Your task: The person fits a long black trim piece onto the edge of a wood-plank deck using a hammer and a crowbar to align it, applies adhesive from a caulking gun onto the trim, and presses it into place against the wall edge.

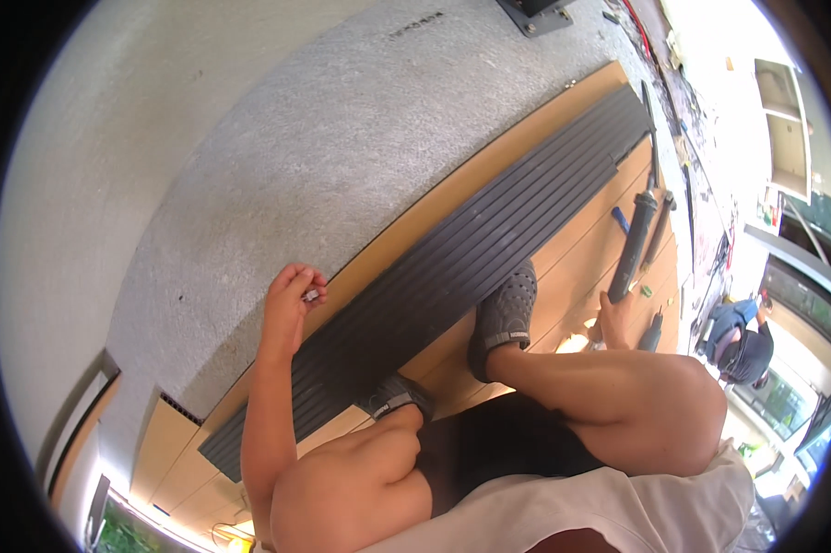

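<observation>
Nearest the camera, along the lower edge, lies the crumpled beige cloth [655, 498] of the person's clothing, with smooth black shorts [507, 438] above it and bare knees to either side. Right of centre, the right hand [615, 318] is closed around the lower end of a long, dark cylindrical tool [634, 249], which points toward the upper right. Left of centre, the left hand [295, 286] is curled, fingertips pinching a small pale piece [311, 295] too tiny to identify. Handling both well probably means keeping that pinch light but sure, so the piece does not drop, and holding the tool's top-heavy length clear of the floor tools; a firm, straight wrist should help. Between the hands, a matt black panel [471, 230] with long parallel ribs runs diagonally across tan boards [563, 276] with straight seams. The speckled grey surface [277, 175] at upper left looks rough and grainy, unlike the rubbery, perforated clog [512, 309] at centre. A slim hammer [657, 230] lies just beside the tool.
</observation>
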Action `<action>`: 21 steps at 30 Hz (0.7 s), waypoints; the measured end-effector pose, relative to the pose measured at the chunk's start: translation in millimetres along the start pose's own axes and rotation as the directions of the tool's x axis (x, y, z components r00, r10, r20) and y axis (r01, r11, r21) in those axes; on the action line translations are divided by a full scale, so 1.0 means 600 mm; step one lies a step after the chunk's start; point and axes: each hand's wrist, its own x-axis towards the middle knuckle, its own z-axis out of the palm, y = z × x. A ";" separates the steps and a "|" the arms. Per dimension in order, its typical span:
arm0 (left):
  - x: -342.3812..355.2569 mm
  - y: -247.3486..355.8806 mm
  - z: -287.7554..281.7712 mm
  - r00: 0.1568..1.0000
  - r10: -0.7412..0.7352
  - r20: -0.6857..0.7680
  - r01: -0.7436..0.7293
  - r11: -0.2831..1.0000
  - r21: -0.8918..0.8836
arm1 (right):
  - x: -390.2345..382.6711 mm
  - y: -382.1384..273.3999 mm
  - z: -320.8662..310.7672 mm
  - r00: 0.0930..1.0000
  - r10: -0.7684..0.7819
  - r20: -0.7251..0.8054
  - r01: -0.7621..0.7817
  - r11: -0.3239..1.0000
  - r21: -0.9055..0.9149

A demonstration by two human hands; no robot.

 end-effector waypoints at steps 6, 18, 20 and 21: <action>0.028 -0.012 0.100 0.987 0.019 0.162 -0.020 1.000 0.004 | -0.001 0.060 -0.025 0.937 0.229 0.263 -0.346 0.699 0.626; -0.001 -0.002 0.372 0.679 0.237 0.695 0.219 0.838 -0.499 | 0.118 -0.191 -0.342 0.517 -0.689 0.508 0.405 0.720 0.564; -0.021 0.001 0.366 0.822 0.184 0.539 0.156 0.838 -0.524 | 0.122 -0.212 -0.358 0.515 -0.684 0.517 0.450 0.729 0.516; -0.029 -0.003 0.360 0.889 0.158 0.429 0.115 0.830 -0.546 | 0.118 -0.219 -0.358 0.518 -0.714 0.472 0.520 0.700 0.489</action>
